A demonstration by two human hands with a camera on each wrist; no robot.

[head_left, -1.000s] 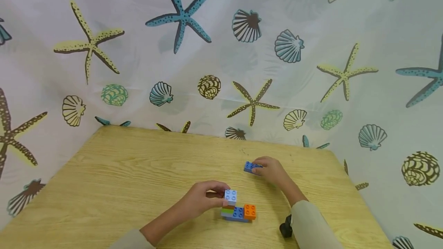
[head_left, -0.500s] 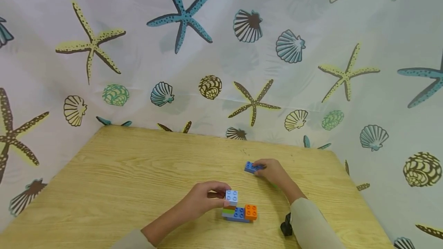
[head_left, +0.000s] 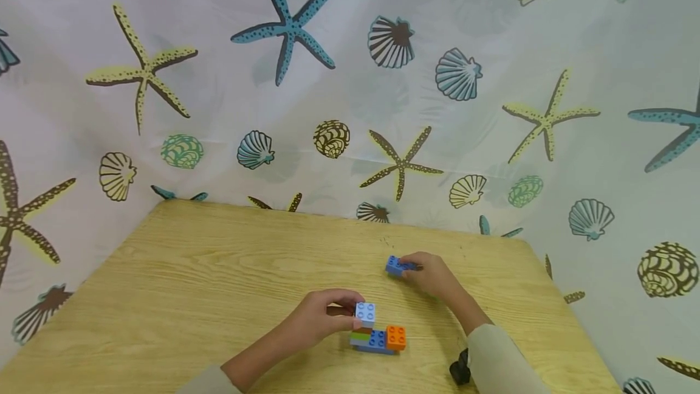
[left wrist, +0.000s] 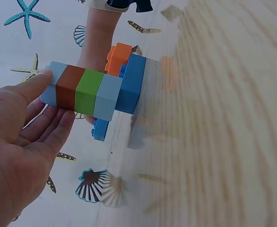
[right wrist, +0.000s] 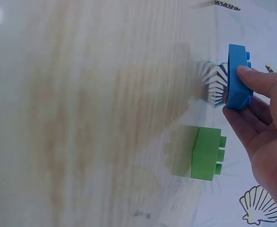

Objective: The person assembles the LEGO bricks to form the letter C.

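My left hand (head_left: 325,318) grips the light blue top brick (head_left: 365,314) of a small tower between thumb and fingers. Below that brick come a brown brick (left wrist: 70,81), a green one (left wrist: 88,92) and another light blue one (left wrist: 108,97). They stand on one end of a long blue base brick (left wrist: 131,85); an orange brick (head_left: 396,337) sits on its other end. Farther back, my right hand (head_left: 434,273) pinches a separate blue brick (right wrist: 237,78), which looks slightly raised off the table. Beside that hand, a loose green brick (right wrist: 207,153) stands on the table, hidden in the head view.
The wooden tabletop (head_left: 219,260) reaches back to a pale curtain (head_left: 339,90) printed with starfish and shells, which also runs along both sides. A black object (head_left: 460,368) sits at the right sleeve.
The right fingers have shifted slightly on the blue brick, and the right sleeve has moved a little to the right. The left hand and the tower hold their place.
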